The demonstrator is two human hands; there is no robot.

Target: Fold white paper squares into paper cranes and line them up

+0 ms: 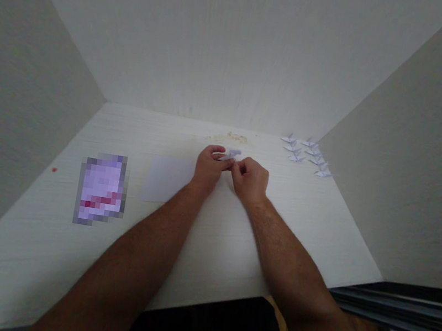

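Bench point(320, 226): white, matte, faint wood grain, boxed in by plain pale walls on the left, far and right sides.

Far left: a small red speck point(54, 169) on the surface. Next to it, a blurred rectangular patch point(102, 190), lilac with a red band; contents unreadable.

Left of centre: one flat sheet of pale lilac paper point(167, 179), square-cornered, thin, uncreased, lying just beside the left wrist.

Centre, towards the far side: left hand point(208, 166) curled shut, thumb and fingers pinching a small folded paper piece point(230, 155). The piece is lilac-white with crisp edges and pointed ends, and sits just above the bench between both hands. Right hand point(251, 181) is also closed, fingertips nipping the piece's right end. Fold stage too small to tell. Just beyond it, a faint yellowish stain point(231, 136).

Far right corner: a cluster of folded paper cranes point(306, 154), roughly nine, same pale paper, with sharp wings and set in loose rows.

Near right: dark folded material point(399, 308), smooth, at the bench edge.

Judgement: the batch is well under way. The cluster looks finished, one piece is mid-fold, and one sheet is untouched.
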